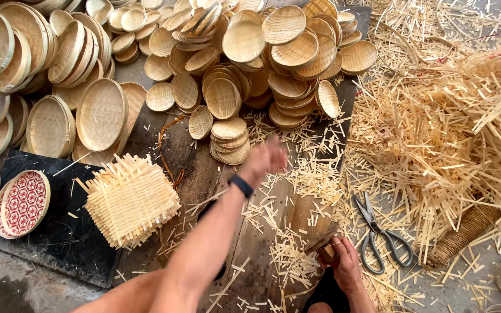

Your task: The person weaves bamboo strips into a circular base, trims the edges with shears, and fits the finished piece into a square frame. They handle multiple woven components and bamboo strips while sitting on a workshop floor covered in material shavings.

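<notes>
My left hand [267,157] is stretched forward over the wooden board [204,168], blurred, with nothing visible in it and its fingers loosely apart. A dark band sits on its wrist. It hovers just right of a short stack of small round woven trays [230,142]. My right hand [344,264] rests low near my body, closed around the wooden handle of a dark-bladed knife [322,242]. Beyond both hands lies a large heap of round woven bamboo trays [244,64] of different sizes.
A stack of square woven bamboo mats [129,200] sits at left on a black sheet [59,237], beside a red patterned round tray [23,203]. Metal scissors [378,235] lie right of my right hand. Loose bamboo strips [465,116] pile at right, with a coil of rope [465,232].
</notes>
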